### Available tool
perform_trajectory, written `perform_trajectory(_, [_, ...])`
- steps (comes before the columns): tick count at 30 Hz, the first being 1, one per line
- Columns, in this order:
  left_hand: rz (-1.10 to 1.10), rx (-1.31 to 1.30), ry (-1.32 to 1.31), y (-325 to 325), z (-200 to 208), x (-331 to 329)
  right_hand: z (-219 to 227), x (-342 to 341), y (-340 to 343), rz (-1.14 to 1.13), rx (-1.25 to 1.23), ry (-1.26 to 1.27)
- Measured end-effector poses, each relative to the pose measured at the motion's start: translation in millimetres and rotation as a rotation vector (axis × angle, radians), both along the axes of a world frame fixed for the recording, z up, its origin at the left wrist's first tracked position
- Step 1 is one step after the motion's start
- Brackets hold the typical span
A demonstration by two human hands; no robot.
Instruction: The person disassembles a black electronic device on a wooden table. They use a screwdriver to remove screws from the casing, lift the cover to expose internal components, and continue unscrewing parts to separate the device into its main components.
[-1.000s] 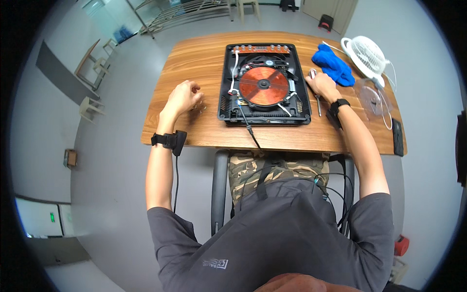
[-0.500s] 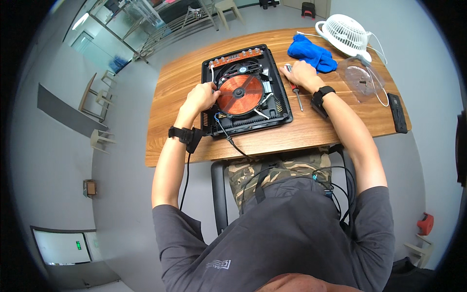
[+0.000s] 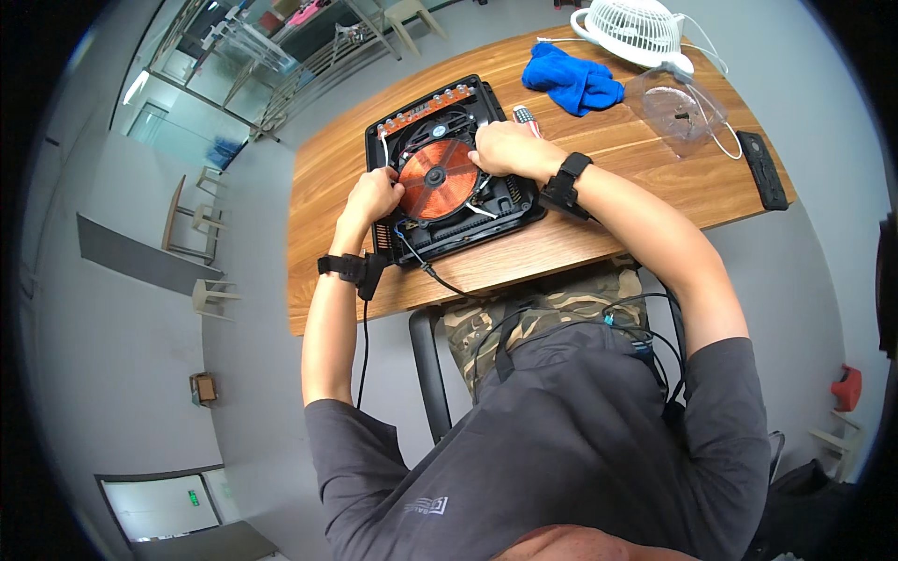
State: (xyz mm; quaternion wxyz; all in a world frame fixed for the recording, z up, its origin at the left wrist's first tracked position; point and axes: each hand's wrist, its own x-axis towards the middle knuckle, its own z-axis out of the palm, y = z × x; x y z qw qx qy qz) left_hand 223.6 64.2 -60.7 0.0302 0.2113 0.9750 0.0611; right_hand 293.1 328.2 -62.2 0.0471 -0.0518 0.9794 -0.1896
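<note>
An opened induction cooker (image 3: 449, 234) lies on the table, its black lower housing showing the parts inside. In its middle sits a round copper coil (image 3: 436, 192) with a dark centre. My left hand (image 3: 376, 194) is closed at the coil's left edge, fingers curled and their tips partly hidden. At the opposite edge my right hand (image 3: 510, 150) is also closed, thumb against the rim and the other fingers mostly out of sight. Beyond the right hand shows the handle end of a screwdriver (image 3: 527, 120); the hand and wrist cover the rest. An orange circuit board (image 3: 426, 109) runs along the housing's far side.
Right of the cooker lie a crumpled blue cloth (image 3: 572, 80), a white fan (image 3: 631, 33) with its cord, and a clear plastic cover (image 3: 675, 110). A black flat piece (image 3: 763, 171) lies by the table's right edge. A black cable (image 3: 444, 280) leaves the cooker's near side.
My right hand has left the screwdriver on the table and moved left to the coil's right edge. The left hand stays at the coil's left edge. The whole view has shifted slightly.
</note>
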Motion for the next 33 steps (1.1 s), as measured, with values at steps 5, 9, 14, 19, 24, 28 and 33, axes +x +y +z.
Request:
perform_trajectory(5, [0.013,0.022,-0.012,1,2,0,-5,-5,-5,-0.058,-0.056,-0.056])
perform_trajectory(9, [0.055,0.068,0.000,2,4,3,-6,-6,-6,-0.081,-0.099,-0.094])
perform_trajectory(14, [0.063,0.129,-0.039,-2,1,-10,-7,-8,-5,-0.079,-0.114,-0.101])
perform_trajectory(19, [0.113,0.173,-0.098,-1,9,-7,-2,-9,-8,-0.083,-0.130,-0.070])
perform_trajectory(24, [0.119,0.323,-0.212,-7,7,-13,-15,-22,-5,-0.097,-0.148,-0.085])
perform_trajectory(28, [0.125,0.413,-0.253,-16,-1,-23,-14,-24,-9,-0.106,-0.142,-0.110])
perform_trajectory(33, [0.146,0.410,-0.233,-13,18,-17,-6,-25,-6,-0.086,-0.172,-0.024])
